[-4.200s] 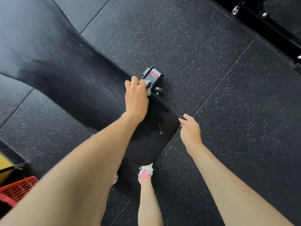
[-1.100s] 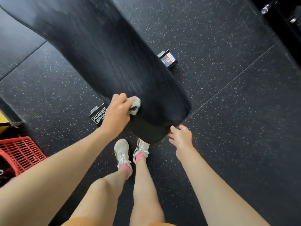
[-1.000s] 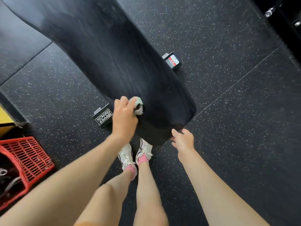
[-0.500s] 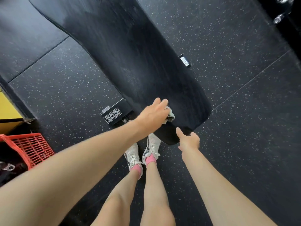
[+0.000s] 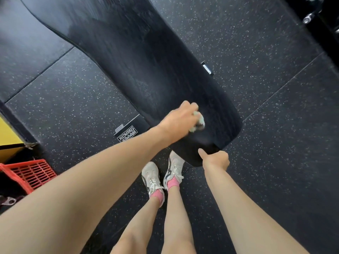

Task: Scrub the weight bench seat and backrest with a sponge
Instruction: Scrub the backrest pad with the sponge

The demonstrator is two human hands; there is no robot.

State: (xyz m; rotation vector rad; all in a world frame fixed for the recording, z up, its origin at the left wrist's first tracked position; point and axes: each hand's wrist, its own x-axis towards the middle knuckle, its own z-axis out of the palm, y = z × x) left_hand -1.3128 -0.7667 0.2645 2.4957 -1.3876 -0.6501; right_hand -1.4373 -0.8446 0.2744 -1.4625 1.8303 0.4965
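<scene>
A long black padded weight bench (image 5: pixel 139 57) runs from the upper left down to its narrow end in front of me. My left hand (image 5: pixel 178 121) grips a pale green sponge (image 5: pixel 199 122) and presses it on the pad near that narrow end. The sponge is blurred with motion and mostly hidden under my fingers. My right hand (image 5: pixel 216 159) holds the bench's near edge, its thumb lying on top of the pad and its fingers curled under the rim. The pad surface looks wet and streaked.
Black speckled rubber floor tiles (image 5: pixel 266 88) lie all around. A bench foot with a white-lettered label (image 5: pixel 127 134) sticks out at the left, another foot (image 5: pixel 207 67) at the right. A red plastic basket (image 5: pixel 29 174) stands at far left. My shoes (image 5: pixel 161 174) are just under the bench end.
My left hand has carried the sponge from the pad's left edge rightward across its narrow end. My right hand has gone from touching the end to clasping its edge.
</scene>
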